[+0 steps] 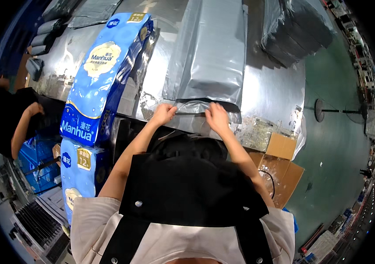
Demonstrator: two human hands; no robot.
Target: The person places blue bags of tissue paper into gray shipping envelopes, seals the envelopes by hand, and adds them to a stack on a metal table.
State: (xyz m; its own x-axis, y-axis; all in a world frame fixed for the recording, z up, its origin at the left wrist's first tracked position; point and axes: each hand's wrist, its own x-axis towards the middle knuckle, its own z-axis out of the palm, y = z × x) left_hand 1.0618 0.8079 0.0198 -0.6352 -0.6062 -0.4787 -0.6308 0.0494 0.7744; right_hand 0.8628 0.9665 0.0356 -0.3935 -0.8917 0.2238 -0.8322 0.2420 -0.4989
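Note:
A long grey plastic mailing bag [216, 48] lies lengthwise on the metal table in front of me, bulging over boxy contents that it hides. Its open end is toward me, with a loose flap and a dark strip along the edge. My left hand [164, 114] is closed on the left part of this flap, thumb and fingers pinched together. On the right part, my right hand [217, 118] is also closed, gripping the same edge. To the left of the bag rests a tall blue plastic-wrapped pack [101, 75] with a cream label.
The metal table [279, 90] carries a thick stack of grey bags [295, 33] at far right and rolled grey bags [43, 39] at far left. A second blue pack [76, 167] stands nearer left. Open cardboard boxes [282, 146] are at right. Another person [13, 114] works at left.

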